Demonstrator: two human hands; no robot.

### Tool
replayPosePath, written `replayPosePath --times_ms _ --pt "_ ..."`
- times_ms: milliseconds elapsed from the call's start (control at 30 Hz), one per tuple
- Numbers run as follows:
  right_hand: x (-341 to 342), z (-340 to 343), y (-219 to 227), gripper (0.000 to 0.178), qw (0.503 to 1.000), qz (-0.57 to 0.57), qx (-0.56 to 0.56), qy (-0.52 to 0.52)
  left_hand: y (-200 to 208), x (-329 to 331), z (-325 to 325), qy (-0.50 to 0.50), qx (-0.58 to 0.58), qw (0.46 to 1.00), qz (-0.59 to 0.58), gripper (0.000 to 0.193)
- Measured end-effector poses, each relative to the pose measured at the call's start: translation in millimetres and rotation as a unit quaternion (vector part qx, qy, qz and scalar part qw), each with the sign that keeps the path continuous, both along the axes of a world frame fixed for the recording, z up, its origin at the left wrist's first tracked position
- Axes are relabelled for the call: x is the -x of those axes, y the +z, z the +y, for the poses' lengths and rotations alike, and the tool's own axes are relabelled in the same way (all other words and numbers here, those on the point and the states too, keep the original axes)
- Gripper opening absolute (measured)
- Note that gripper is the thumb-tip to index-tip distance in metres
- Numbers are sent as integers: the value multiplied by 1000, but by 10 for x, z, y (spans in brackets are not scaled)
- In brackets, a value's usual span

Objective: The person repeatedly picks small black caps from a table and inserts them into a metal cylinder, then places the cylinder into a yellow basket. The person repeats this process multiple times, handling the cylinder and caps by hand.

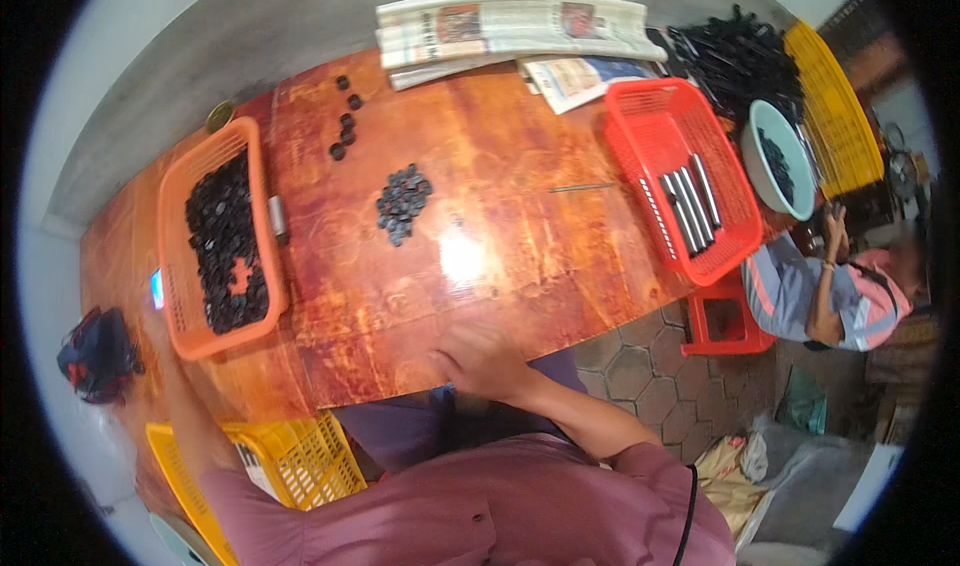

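Note:
My right hand [480, 359] hovers over the table's near edge, smeared by motion, so its fingers are unclear. Nothing shows in it. Beyond it lies a pile of small dark round pieces [403, 204] on the reddish-brown table [520, 266]. My left arm reaches along the outer left side of an orange plastic basket [280, 296]. There my left hand [157, 328] is blurred, close to a small lit screen [157, 289]; whether it holds that device cannot be made out. Many flat black pieces [222, 231] fill the basket.
Several black caps [346, 126] stand near the back. A thin rod [582, 188] lies before a red basket [735, 236] holding metal tubes [690, 211]. Newspapers [515, 36], a pale bowl [793, 191] and yellow crates [840, 111] are around. Another person [830, 301] sits at right.

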State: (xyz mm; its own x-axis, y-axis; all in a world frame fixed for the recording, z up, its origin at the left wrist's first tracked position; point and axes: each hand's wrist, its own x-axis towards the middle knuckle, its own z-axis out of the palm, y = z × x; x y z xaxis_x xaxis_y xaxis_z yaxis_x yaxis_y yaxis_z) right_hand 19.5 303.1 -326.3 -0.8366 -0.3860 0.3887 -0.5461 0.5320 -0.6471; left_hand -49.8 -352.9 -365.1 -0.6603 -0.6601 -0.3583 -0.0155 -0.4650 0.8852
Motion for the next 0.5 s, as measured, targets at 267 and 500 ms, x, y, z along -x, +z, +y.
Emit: replayPosePath --times_ms 267,500 --pt "-34 13 5 9 999 -8 18 49 -303 -413 -1151 -178 407 895 -49 49" --pt "-6 29 80 5 996 6 63 59 310 -772 -579 -72 714 687 -115 49"
